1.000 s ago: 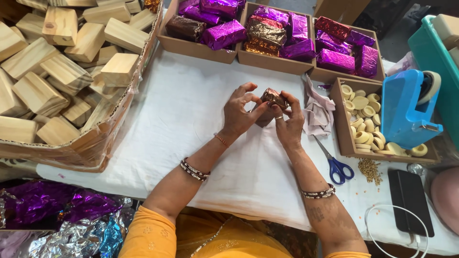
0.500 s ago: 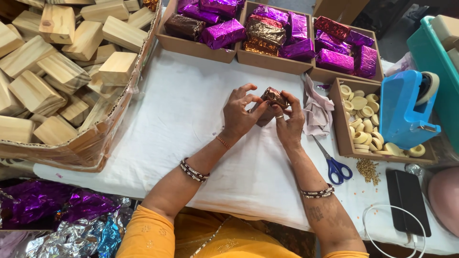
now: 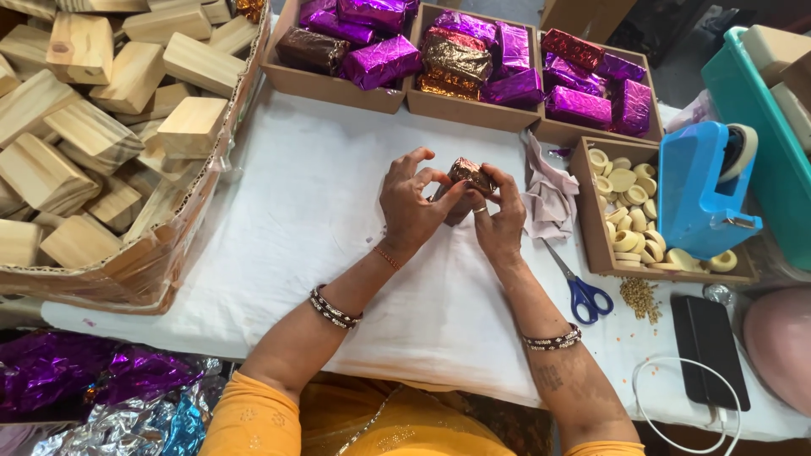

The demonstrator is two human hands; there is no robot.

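Observation:
Both my hands hold a small block wrapped in brown foil (image 3: pixel 470 174) above the white cloth (image 3: pixel 321 211) at the table's middle. My left hand (image 3: pixel 412 203) grips its left side with the thumb and fingers pressing the foil. My right hand (image 3: pixel 500 215) holds the right side, fingertips on the folded end. The underside of the block is hidden by my fingers.
A big cardboard box of bare wooden blocks (image 3: pixel 101 127) stands at left. Three trays of purple, red and brown foil-wrapped blocks (image 3: pixel 460 59) line the far edge. A tray of tape rolls (image 3: pixel 629 211), a blue tape dispenser (image 3: pixel 701 190), scissors (image 3: pixel 574 287), a phone (image 3: pixel 710 350) and loose foil sheets (image 3: pixel 101 388) lie around.
My hands and the brown foil block stay together with small finger shifts on the foil. The view has drifted slightly, so everything sits a little to the left.

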